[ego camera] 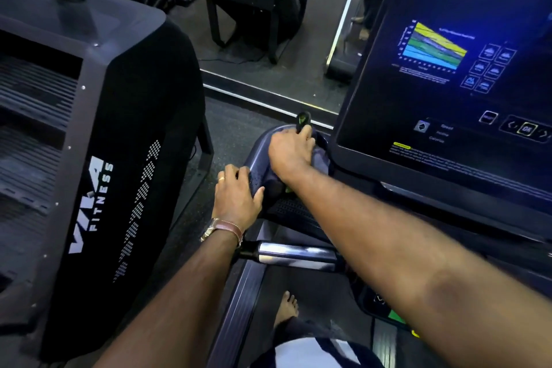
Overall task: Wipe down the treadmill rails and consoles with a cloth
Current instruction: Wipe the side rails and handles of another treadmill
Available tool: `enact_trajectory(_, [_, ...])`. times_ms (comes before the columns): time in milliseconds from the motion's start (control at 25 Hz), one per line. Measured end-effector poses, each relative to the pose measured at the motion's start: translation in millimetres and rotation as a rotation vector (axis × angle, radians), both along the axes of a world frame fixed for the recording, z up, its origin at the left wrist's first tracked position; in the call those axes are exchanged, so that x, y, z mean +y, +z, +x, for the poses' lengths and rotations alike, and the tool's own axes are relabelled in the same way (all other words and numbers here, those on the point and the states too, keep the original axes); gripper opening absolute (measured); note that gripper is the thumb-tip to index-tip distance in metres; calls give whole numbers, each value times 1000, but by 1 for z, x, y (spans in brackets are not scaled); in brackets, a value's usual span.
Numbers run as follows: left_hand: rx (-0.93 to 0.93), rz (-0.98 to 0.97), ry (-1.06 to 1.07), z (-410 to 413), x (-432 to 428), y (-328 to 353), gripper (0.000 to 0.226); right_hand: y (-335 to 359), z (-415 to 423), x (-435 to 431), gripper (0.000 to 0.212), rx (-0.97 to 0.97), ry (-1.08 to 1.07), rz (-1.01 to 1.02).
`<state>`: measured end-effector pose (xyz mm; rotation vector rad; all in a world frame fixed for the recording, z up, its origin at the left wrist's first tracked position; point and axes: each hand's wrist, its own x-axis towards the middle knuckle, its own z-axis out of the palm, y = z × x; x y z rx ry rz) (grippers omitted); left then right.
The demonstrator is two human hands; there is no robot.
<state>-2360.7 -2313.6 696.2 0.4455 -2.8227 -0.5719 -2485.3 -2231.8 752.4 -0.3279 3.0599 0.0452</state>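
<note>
Right hand (291,150) fingers curled down onto dark cloth (322,158), bunched on curved rail (257,164) just left of console (442,104); green-black item (303,121) at fingertips, grasp unclear; left hand (236,198) fingers and thumb wrapped over same rail, nearer the body.

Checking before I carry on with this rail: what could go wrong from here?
The console screen is lit; the right hand with the cloth works just beside it, and a stray touch could start the belt under the bare foot.
The rail that the left hand grips looks beaded with drops, so that grip may slip.
</note>
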Motion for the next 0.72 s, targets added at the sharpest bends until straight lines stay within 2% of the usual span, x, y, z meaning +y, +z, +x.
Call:
enact_trajectory(80, [5,-6,-1,1,-1,1,41,-2,-1,3,47,215,102,-135])
enact_trajectory(120, [1,-11,0,1,0,2,42,-8,-7,11,55,216,128,-166])
enact_trajectory(280, [-1,-21,11,1,0,0,43,-32,-29,18,57,-143,-147,-379])
enact_trajectory(320, [9,-22,13,2,-1,-1,42,-34,-30,9,56,-168,-100,-364])
enact_trajectory(440, [12,-27,12,3,-1,-2,42,-39,-46,0,49,-17,174,-188])
enact_trajectory(560, [18,-20,21,2,1,0,41,-38,-78,15,49,-77,-235,-300])
enact_trajectory(600, [20,-25,23,2,0,0,41,-37,-73,10,46,-82,-264,-315])
enact_trajectory(720, [20,-37,22,2,0,-1,42,-49,-45,-10,35,93,143,-261])
